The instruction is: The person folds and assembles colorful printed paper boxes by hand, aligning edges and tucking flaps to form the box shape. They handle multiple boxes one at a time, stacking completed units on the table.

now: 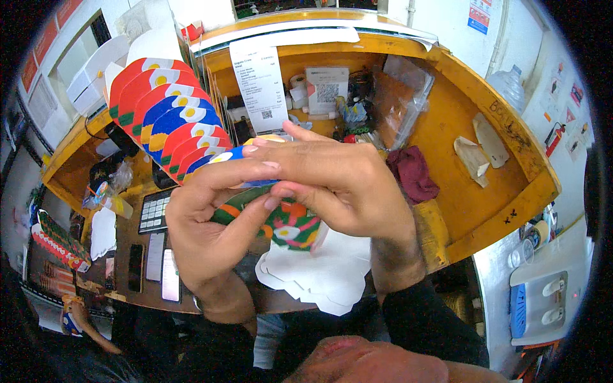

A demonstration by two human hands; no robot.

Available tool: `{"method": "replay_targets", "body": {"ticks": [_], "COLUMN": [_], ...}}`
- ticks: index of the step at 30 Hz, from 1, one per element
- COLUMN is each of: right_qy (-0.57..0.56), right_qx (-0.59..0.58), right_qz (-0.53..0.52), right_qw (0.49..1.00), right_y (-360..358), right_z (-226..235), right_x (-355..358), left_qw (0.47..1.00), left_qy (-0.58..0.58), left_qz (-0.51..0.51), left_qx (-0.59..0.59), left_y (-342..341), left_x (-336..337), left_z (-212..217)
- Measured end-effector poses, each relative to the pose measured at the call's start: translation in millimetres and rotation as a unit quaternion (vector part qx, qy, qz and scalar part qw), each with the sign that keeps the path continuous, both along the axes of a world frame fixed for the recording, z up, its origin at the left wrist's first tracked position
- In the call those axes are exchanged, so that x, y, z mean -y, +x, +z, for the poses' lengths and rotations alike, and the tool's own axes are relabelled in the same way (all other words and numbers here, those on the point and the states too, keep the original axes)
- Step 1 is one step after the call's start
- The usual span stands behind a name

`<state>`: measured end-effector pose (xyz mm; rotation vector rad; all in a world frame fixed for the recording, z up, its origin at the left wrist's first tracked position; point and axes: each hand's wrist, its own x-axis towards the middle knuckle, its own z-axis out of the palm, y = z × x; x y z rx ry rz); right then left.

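Holding a flat printed cardboard piece between both hands, raised above the desk at the middle of the head view. I note its green, orange and white pattern showing below the fingers, and a blue-and-white edge sticking out to the left at the top.

Left hand: grip closed, thumb and fingertips pinching the piece from the left and from beneath. Right hand: grip closed too, fingers laid flat across the top, pressing the upper edge down from the right. Both hands touch the piece; neither is nearer than the other.

Key relation: the piece lies between the two grips, its long axis running roughly left to right and tilted up toward the left. That upper left end points at the fanned row of red and blue cardboard pieces, which stand overlapped along the left of the desk. The held piece's blue edge sits just beside the lowest one in that row; I cannot tell whether they touch.

Directly below the hands lies a stack of white cut blanks. A long paper receipt hangs behind, well apart.
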<state>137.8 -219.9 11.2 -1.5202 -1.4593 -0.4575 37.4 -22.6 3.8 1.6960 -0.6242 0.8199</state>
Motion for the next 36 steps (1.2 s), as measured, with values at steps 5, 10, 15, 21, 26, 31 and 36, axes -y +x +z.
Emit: {"method": "replay_targets", "body": {"ticks": [5,10,15,21,26,31,36], "right_qy": [-0.039,-0.036,0.093,0.277,0.235,0.166,0.243], "right_qx": [0.067,-0.181,-0.228,-0.088,0.121,0.16,0.119], "right_qz": [-0.072,0.032,0.016,-0.14,-0.237,-0.224,-0.213], "right_qw": [0.994,0.982,0.969,0.946,0.935,0.947,0.939], "right_y": [6,8,7,15,18,17,19], "right_z": [8,6,3,-6,9,14,9], "right_x": [9,21,3,-26,-7,6,8], "left_qw": [0.998,0.953,0.88,0.943,0.937,0.908,0.924], "left_qy": [-0.058,-0.22,-0.445,-0.217,-0.288,-0.316,-0.195], "left_qz": [0.015,-0.145,-0.093,-0.214,-0.183,-0.248,-0.304], "left_qx": [-0.027,-0.15,-0.14,-0.131,-0.073,-0.123,-0.125], "left_y": [10,10,13,16,43,42,20], "left_x": [11,15,41,35,37,34,41], "left_z": [1,13,1,-15,-9,-11,-9]}}
